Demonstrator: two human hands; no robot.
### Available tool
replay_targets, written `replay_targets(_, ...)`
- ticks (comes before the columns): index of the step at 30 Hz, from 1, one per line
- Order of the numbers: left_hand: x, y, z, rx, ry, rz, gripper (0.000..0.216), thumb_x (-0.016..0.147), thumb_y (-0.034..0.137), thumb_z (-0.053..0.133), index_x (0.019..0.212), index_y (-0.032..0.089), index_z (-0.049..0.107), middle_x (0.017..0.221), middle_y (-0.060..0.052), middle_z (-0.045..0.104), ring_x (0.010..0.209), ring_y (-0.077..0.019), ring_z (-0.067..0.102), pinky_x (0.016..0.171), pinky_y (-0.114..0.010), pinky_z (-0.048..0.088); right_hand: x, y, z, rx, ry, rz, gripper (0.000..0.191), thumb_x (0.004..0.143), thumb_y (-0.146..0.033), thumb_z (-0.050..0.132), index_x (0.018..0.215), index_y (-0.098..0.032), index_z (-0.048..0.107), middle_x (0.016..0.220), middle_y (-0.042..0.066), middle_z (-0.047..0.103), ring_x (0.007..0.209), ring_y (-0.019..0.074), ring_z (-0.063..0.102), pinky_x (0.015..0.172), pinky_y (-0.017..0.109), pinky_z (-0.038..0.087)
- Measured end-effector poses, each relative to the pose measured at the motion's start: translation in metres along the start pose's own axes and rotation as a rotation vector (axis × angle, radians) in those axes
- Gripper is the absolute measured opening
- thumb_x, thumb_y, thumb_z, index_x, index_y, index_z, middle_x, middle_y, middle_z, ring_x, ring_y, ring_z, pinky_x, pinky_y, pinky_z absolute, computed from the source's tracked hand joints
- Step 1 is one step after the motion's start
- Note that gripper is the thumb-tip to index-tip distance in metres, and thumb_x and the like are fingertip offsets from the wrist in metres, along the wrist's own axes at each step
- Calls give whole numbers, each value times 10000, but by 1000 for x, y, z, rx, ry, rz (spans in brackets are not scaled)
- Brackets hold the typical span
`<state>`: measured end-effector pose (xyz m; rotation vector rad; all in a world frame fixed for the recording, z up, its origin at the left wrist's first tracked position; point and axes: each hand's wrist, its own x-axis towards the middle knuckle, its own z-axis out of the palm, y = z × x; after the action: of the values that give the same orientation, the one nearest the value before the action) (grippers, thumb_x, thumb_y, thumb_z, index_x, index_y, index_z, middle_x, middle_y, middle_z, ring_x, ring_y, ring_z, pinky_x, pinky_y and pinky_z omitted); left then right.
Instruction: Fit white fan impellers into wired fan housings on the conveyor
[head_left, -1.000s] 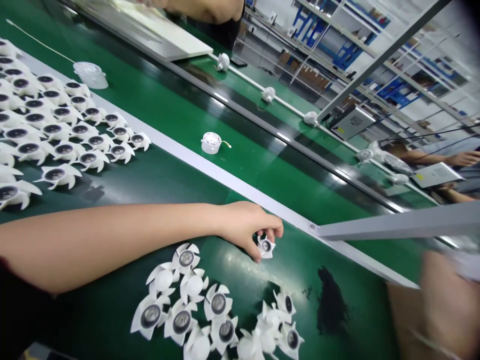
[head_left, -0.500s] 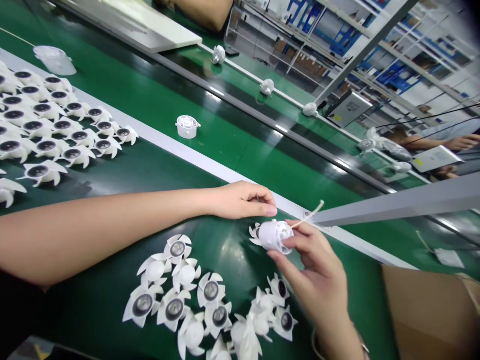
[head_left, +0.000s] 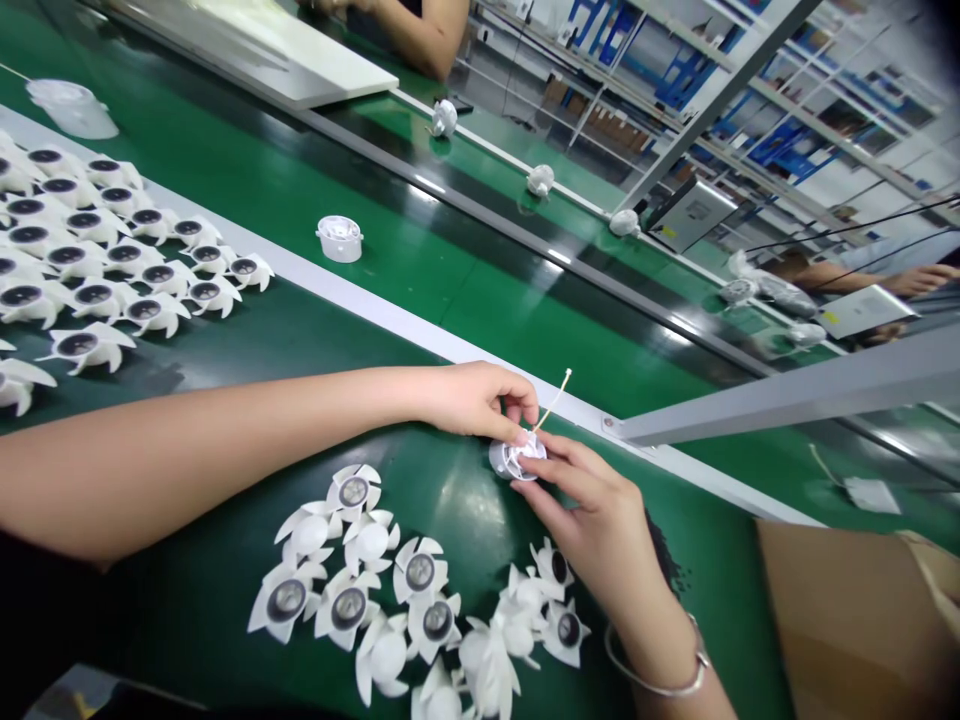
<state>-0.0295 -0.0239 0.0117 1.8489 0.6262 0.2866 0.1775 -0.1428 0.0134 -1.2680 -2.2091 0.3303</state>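
While loose white impellers [head_left: 348, 608] lie at lower centre of frame, right hand [head_left: 601, 502] grips round housing [head_left: 509, 463] from right, mid-frame, fingers closed on rim. Left hand [head_left: 480, 400], equally near, has thumb at upper edge; whether pinching, cannot tell. Open face tilts upward, lead [head_left: 554, 399] pointing upper right. Beyond, second housing [head_left: 340, 242], upper left.

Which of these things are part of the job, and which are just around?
Likely part of the job: white housing with cable, right hand holding it, left hand at its edge; loose fan wheels; rowed fan wheels.

Apparently just around: cardboard box, right; white board, top left.
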Motion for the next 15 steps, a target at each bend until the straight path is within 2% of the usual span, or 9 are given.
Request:
replay_targets(3,-12,11,-9,177,-30,-51,296,806,452,699,877,177,615,762,22,614,683,-119,552,580,-220,379,-3,5,-3,40,-90,-53,178,881,-196,675,1046,-247,719,1216,65,676,1112,191,653,931,351,569)
replay_targets(5,-23,26,-13,313,-158,-60,278,800,454,707,797,192,615,710,32,611,617,-113,527,542,-237,330,-7,8,-5,-45,-98,-30,210,915,-211,622,1106,-251,703,1277,80,651,1182,223,618,976,415,546)
replay_targets(9,-41,58,-2,472,-384,-73,416,563,484,886,757,223,626,650,44,594,533,-120,479,514,-271,270,-16,14,-18,-416,128,225,430,967,-271,484,1376,-158,558,1486,189,475,1351,336,477,1055,556,458)
replay_targets(11,-44,66,9,545,-440,-122,484,451,441,941,781,238,652,628,43,576,514,-129,452,515,-278,260,-22,18,-32,-433,182,379,488,935,-353,532,1383,-158,545,1375,181,583,1237,330,576,980,513,516)
replay_targets(12,-44,66,14,573,-453,-148,500,419,399,956,795,243,666,624,43,569,509,-130,442,516,-279,257,-26,21,-40,-383,158,467,492,915,-388,558,1361,-181,558,1258,146,662,1111,298,648,900,459,558)
replay_targets(15,-38,55,18,548,-447,-161,447,489,338,933,852,250,688,647,43,583,505,-123,448,507,-279,248,-37,29,-61,-163,-73,714,448,887,-431,567,1290,-235,581,973,38,747,799,202,702,690,320,571)
